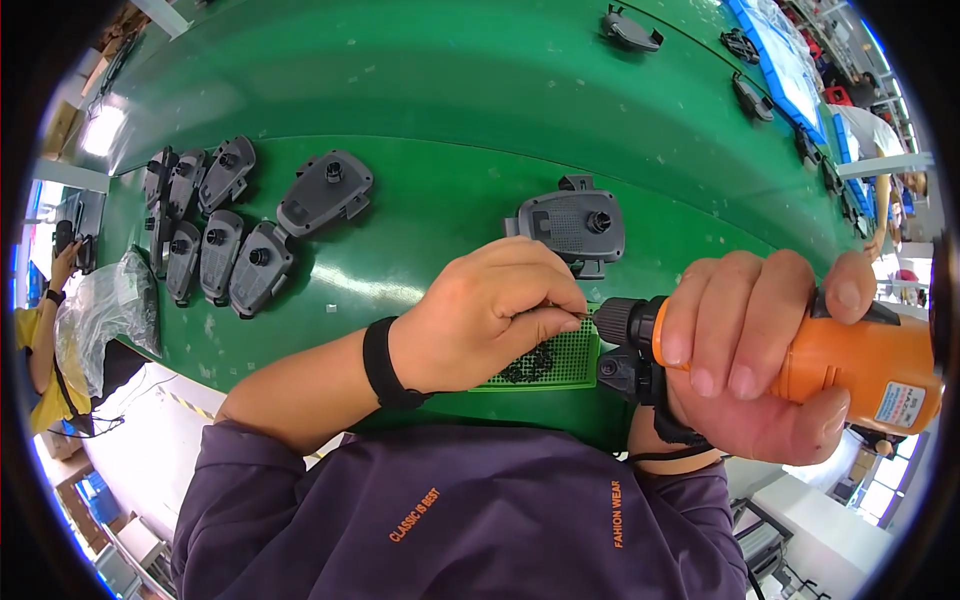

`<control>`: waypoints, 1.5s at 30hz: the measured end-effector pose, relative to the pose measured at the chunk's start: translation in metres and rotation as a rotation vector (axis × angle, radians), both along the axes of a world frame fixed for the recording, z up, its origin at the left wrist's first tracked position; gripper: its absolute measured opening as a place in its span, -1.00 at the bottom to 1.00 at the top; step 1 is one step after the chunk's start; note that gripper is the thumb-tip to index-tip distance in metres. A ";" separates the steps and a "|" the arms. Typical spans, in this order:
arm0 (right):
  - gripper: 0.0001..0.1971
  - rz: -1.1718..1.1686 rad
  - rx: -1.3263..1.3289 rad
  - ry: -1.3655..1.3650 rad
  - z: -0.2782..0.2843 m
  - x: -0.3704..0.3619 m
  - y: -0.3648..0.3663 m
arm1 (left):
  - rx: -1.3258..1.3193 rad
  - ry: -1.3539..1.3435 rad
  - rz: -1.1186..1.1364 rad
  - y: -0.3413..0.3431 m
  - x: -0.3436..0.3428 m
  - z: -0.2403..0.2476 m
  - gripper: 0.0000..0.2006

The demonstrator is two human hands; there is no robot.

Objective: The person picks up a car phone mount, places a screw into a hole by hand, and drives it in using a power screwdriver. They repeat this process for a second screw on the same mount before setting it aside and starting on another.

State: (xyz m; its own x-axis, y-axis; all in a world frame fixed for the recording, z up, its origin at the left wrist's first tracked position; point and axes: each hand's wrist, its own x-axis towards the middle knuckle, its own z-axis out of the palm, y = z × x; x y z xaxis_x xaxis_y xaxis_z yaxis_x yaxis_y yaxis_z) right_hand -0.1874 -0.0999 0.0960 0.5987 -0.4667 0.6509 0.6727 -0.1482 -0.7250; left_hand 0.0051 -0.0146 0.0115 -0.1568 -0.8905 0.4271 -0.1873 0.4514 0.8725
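Note:
My right hand (pixel 745 335) is wrapped round an orange electric screwdriver (pixel 835 365), its black nose pointing left. Fingertips of my left hand (pixel 490 315) pinch together at the bit's tip; whatever they hold is too small to make out. Below that hand lies a light green mesh tray (pixel 585 365) with many small black pieces (pixel 528 367) in it, probably screws, partly hidden by the hand. Just beyond both hands a dark grey plastic holder (pixel 570 225) rests on the green table, a round black knob standing up from it.
Several similar grey holders (pixel 325 190) are grouped on the left of the green table (pixel 420 180). Another holder (pixel 632 32) lies far off, near blue trays (pixel 780 70) at the right. A clear plastic bag (pixel 105 310) hangs at the left edge. Other people work at both sides.

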 end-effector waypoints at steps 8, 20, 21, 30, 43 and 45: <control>-0.50 -0.107 -0.032 0.030 0.002 -0.005 0.008 | -0.051 -0.070 0.067 -0.003 -0.001 0.007 -0.85; -0.54 -0.247 0.033 0.129 0.013 -0.013 0.020 | -0.077 -0.219 0.072 -0.007 0.004 0.016 -0.72; -0.53 -0.266 0.102 0.167 0.010 -0.014 0.022 | -0.087 -0.195 0.067 -0.015 -0.011 0.014 -0.72; -0.66 -0.395 0.108 0.059 -0.017 -0.004 -0.064 | -0.143 -0.630 0.216 -0.029 0.001 -0.004 -0.48; -0.68 -0.465 0.119 0.153 -0.039 0.017 -0.087 | 0.012 -0.593 0.206 -0.027 0.003 -0.010 -0.45; -0.70 -0.528 0.141 0.206 -0.039 0.022 -0.080 | 0.013 -0.590 0.207 -0.028 0.003 -0.010 -0.45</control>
